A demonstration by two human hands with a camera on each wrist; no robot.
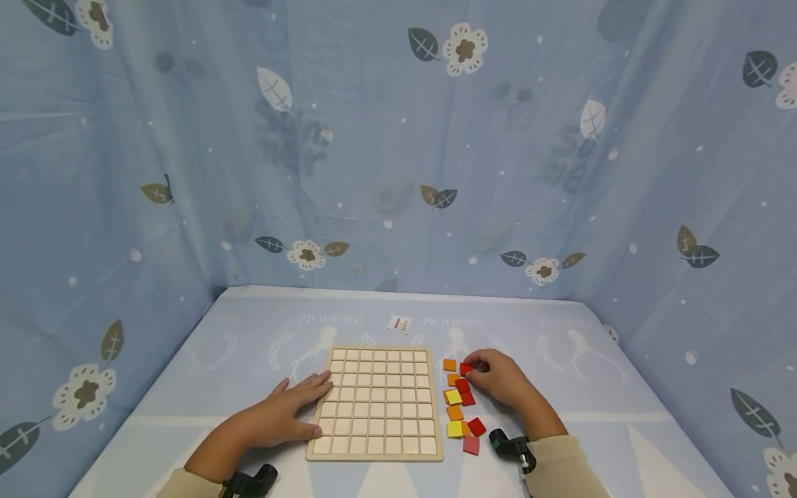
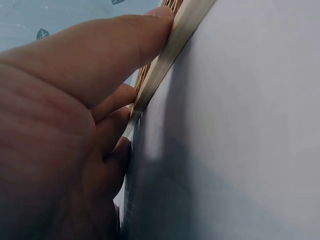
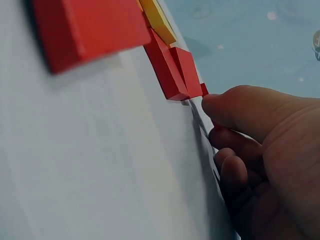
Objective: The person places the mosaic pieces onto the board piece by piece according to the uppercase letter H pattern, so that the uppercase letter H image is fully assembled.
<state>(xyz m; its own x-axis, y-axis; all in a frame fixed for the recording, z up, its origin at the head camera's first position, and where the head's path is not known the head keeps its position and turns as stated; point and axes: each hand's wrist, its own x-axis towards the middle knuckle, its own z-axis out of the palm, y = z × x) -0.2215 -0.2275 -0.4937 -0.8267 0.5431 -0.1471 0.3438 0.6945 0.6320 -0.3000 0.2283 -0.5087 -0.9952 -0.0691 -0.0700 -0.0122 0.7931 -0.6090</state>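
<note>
A square-celled wooden board lies flat on the table, its cells all pale wood. My left hand rests along its left edge, fingers spread and extended; in the left wrist view the thumb touches the rim. To the right of the board, my right hand pinches a red square tile at the far end of a loose column of tiles. Only a sliver of that red tile shows between thumb and finger in the right wrist view. Nearby lie orange tiles, yellow tiles and other red tiles, some overlapping.
A small printed card lies beyond the board. The table has a pale printed cover. Blue flowered curtains hang behind the table and along both sides.
</note>
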